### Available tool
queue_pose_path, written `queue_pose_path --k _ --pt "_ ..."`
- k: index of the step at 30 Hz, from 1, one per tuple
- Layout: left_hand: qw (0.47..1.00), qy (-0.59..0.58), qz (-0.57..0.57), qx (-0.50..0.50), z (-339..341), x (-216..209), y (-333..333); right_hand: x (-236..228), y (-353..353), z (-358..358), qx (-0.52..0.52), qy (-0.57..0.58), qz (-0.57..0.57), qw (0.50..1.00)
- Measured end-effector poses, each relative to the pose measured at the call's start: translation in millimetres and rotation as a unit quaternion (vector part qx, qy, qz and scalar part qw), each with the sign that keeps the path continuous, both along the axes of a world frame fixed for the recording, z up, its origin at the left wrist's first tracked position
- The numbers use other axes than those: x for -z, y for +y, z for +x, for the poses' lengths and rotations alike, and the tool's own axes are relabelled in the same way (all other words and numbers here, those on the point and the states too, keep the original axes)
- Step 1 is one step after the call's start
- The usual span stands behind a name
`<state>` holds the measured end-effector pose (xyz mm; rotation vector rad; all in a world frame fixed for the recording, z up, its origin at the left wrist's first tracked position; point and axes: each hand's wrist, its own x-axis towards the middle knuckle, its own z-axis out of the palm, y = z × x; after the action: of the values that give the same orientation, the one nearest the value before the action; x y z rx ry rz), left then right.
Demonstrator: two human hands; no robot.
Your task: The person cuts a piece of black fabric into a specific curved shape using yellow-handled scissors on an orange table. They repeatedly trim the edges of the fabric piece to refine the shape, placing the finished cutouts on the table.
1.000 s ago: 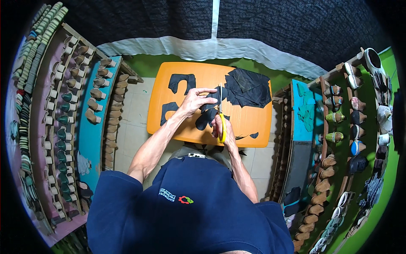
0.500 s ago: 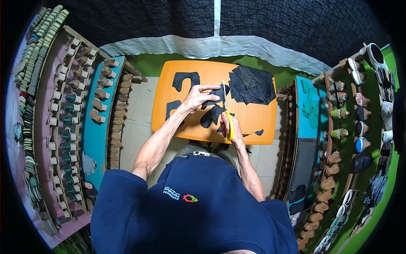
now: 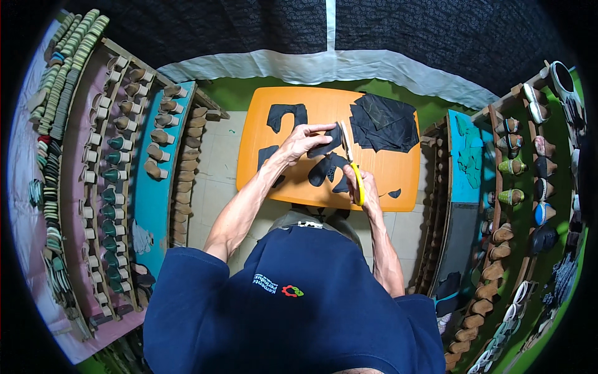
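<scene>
My left hand (image 3: 304,144) pinches a small black piece of material (image 3: 322,149) over the middle of the orange table (image 3: 299,192). Yellow-handled scissors (image 3: 357,182) are in my right hand (image 3: 369,190), their blades pointing away from me along the piece's right edge. Whether the blades touch the material, I cannot tell. Beneath my hands lie curved black cutouts (image 3: 319,171). A hook-shaped black piece (image 3: 288,115) rests at the table's far left, with another black piece (image 3: 266,156) nearer, partly behind my left forearm.
A pile of black sheets (image 3: 384,123) covers the far right of the table. A small black scrap (image 3: 395,194) lies near its front right. Racks of shoe forms (image 3: 114,196) stand on the left, more shoes (image 3: 512,166) on the right. A dark curtain (image 3: 411,37) hangs behind.
The whole view has shifted slightly. The scissors have moved a little right against the black piece, their blades now leaning left at the tip. My left hand keeps its pinch.
</scene>
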<state>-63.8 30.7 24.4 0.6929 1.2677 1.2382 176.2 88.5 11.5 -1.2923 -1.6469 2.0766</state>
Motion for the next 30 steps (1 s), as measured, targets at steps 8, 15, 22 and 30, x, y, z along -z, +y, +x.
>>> queue_pose_path --k 8,15,22,30 --pt "0.983 -0.171 -0.036 -0.058 31.7 20.5 2.2 39.2 -9.4 -24.8 0.12 0.158 0.047 0.979" --pt "0.991 -0.114 -0.001 -0.068 36.4 34.1 -9.3 36.3 -2.1 -21.9 0.199 0.211 -0.058 0.955" --pt "0.977 0.008 -0.192 -0.092 22.0 63.5 -9.8 42.3 14.4 -5.9 0.085 0.188 -0.082 0.975" --pt "0.977 -0.056 -0.173 0.11 15.7 81.1 -17.9 42.7 19.8 0.1 -0.006 0.142 -0.096 0.985"
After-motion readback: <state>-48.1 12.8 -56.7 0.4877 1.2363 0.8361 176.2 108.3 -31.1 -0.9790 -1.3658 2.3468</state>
